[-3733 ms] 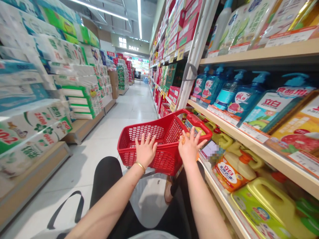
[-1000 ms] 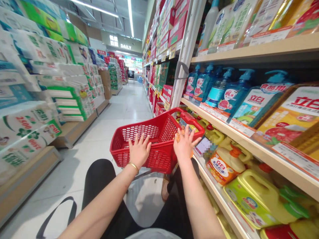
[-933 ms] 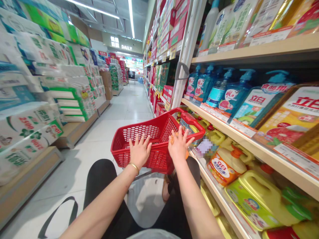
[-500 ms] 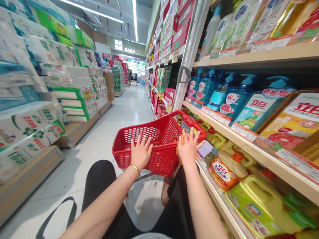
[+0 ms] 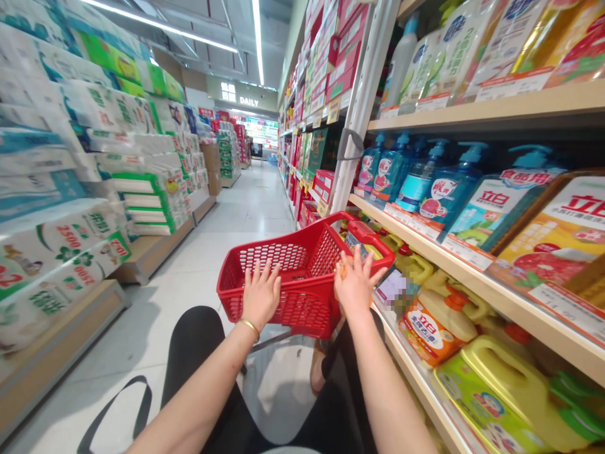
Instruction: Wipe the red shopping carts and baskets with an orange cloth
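Observation:
A red plastic shopping basket cart [image 5: 302, 309] stands in front of my knees, with perforated sides and a raised handle end at the right. My left hand [image 5: 261, 293], a gold bangle on its wrist, is held palm down with fingers spread in front of the near side of the basket. My right hand [image 5: 355, 284] has its fingers spread near the handle end. A small orange thing [image 5: 343, 271] shows beside its thumb and index finger, mostly hidden; whether the hand touches it or the basket I cannot tell.
Shelves at right hold blue pump bottles [image 5: 439, 189], an orange-labelled jug [image 5: 428, 328] and a yellow-green jug [image 5: 496, 391]. Packs of tissue paper [image 5: 70, 252] are stacked along the left. The tiled aisle [image 5: 246, 202] runs ahead. A dark strap [image 5: 113, 410] lies at lower left.
The view has shifted slightly, so shelves and basket sit a little further right and lower. My left hand has moved slightly left relative to the basket. Both hands remain spread.

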Demonstrator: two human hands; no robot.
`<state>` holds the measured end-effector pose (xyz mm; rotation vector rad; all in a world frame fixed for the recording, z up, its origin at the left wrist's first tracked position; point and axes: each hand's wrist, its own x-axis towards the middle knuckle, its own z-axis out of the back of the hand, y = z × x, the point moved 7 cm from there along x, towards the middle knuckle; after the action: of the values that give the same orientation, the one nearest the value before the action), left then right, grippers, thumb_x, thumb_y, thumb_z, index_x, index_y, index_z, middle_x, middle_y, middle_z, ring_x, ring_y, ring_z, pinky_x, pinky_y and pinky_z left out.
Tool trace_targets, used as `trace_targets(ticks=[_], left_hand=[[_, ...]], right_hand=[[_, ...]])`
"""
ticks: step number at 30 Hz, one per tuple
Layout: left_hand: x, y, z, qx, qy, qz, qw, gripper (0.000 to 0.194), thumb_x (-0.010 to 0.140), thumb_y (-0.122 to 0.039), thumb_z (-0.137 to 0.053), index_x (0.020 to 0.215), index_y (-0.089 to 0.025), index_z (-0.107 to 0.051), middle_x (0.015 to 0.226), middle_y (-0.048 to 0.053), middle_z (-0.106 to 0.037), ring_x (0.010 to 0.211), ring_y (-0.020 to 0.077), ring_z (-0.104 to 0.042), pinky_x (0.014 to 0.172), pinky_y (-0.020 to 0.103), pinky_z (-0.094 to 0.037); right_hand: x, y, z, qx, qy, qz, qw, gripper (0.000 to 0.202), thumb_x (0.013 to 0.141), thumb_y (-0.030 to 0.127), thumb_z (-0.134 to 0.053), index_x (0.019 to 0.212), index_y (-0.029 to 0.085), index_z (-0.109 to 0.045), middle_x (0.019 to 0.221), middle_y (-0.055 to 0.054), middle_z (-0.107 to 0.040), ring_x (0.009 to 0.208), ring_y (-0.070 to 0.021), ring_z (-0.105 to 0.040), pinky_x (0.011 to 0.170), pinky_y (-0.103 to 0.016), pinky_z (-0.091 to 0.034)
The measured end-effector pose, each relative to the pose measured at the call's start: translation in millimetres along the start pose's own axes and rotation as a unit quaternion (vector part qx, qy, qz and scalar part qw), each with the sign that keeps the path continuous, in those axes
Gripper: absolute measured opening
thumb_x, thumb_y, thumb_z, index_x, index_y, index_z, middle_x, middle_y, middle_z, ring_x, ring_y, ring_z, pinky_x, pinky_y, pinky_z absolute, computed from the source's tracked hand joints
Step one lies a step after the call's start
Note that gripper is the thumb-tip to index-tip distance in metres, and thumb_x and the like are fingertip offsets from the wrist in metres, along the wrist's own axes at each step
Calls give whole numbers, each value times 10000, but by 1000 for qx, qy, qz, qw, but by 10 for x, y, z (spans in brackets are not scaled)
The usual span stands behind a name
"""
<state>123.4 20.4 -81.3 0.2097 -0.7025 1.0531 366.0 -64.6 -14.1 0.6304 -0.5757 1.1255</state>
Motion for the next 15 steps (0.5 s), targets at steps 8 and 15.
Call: trace_targets(ticks=[8, 15], left_hand=[[-72, 188, -16, 18, 5, 36, 999, 572, 1074, -379, -300, 1561, -134, -474, 1655, 115, -408, 1580, 369, -260, 1286, 603, -202], [-87, 171, 11, 12, -3, 35, 999, 568, 1071, -395, -308, 1560, -163, -480, 1642, 110, -432, 1586, 347, -257, 1289, 605, -189]], right_hand=[[-322, 953, -416, 59, 81, 76, 992, 463, 1067, 395, -411, 1475, 275, -594, 1745, -20, -197, 1618, -364, -21, 1229, -756, -14], [-192, 617, -271, 19, 72, 48, 996, 448, 1051, 405, -454, 1458, 306, -613, 1753, -26, -166, 1614, -391, -25, 1202, -785, -1]])
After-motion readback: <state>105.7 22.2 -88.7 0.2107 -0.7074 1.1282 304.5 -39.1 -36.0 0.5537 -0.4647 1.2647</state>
